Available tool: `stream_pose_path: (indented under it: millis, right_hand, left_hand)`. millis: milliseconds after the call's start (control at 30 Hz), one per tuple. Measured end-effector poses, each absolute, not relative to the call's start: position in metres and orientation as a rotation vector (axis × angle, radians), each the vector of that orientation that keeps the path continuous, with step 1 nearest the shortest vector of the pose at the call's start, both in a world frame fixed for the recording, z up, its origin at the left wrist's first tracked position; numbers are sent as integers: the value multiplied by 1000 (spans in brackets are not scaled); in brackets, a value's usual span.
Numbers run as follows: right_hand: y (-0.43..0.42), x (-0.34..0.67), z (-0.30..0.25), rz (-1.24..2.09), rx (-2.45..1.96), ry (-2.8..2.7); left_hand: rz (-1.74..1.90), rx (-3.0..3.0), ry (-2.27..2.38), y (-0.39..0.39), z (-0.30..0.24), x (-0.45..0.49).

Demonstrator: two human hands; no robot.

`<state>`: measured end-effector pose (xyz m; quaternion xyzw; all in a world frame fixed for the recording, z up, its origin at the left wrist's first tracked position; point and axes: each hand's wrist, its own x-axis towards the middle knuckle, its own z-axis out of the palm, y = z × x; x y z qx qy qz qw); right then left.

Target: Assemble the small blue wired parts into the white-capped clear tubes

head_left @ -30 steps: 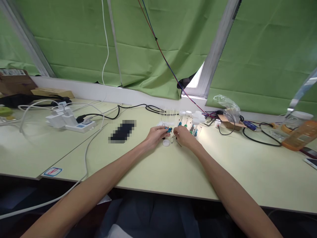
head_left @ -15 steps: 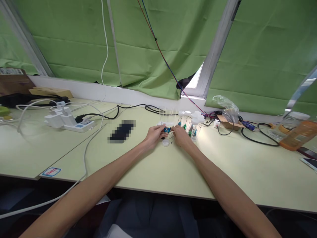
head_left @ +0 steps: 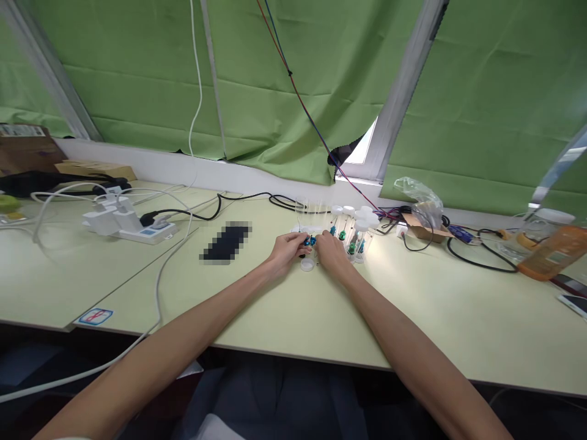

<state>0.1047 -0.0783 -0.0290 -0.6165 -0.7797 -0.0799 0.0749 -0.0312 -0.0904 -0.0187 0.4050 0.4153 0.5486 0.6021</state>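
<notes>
My left hand [head_left: 287, 249] is closed in a pinch on a small shiny blue part [head_left: 310, 241], too small to name by kind. Just right of it, my right hand [head_left: 331, 250] has its fingers curled together close against the blue part; what they hold is hidden. Below the fingertips lies a round white cap [head_left: 307, 264]. Beside my right hand stand several clear tubes with white lids [head_left: 362, 225], with small green and blue parts inside. Behind my hands are open clear tubes [head_left: 312, 211].
A blurred-out black object [head_left: 227, 243] lies left of my hands. Further left is a white power strip [head_left: 149, 231] with adapters and cables. A small open cardboard box [head_left: 426, 227], a plastic bag [head_left: 419, 190] and an orange bottle [head_left: 553, 253] are on the right.
My right hand has shifted slightly left and its fingers are more curled. A thin dark wire seen below the fingers earlier is now mostly hidden. My left hand stays nearly still.
</notes>
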Motion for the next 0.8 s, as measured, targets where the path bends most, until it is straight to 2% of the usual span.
stream_pose_path:
  millis: [800]
  right_hand:
    - [-84, 104, -26, -193, -1944, -2239]
  left_hand:
    - [1266, 951, 954, -89, -22, -32]
